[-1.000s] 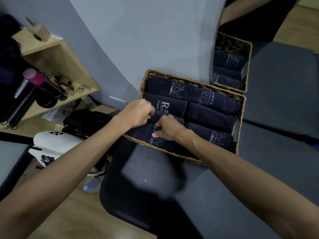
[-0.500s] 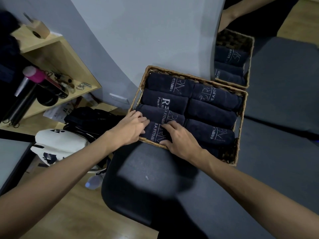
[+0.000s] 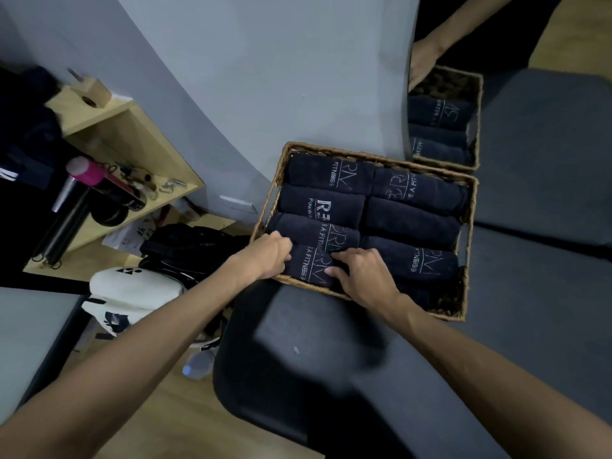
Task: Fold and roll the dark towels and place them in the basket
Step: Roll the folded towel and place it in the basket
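A woven wicker basket [image 3: 470, 226] stands on a dark padded bench against the grey wall. It holds several rolled dark towels with pale lettering, laid in two columns. The nearest towel roll in the left column [image 3: 306, 265] lies at the basket's front edge. My left hand [image 3: 265, 256] grips its left end with curled fingers. My right hand [image 3: 364, 276] rests on its right end with fingers spread and bent over the roll. Part of the front right roll is hidden under my right wrist.
A mirror [image 3: 443, 117] on the right reflects the basket and a hand. A wooden shelf [image 3: 132, 150] with bottles and small items stands at left. A white bag [image 3: 132, 289] and dark bag [image 3: 185, 243] lie on the floor, with a water bottle [image 3: 197, 366] below the bench [image 3: 331, 359].
Both hands pulled back from the basket's middle to its front edge, pressing the front left roll down into place. They have stayed on that roll for the last half second.
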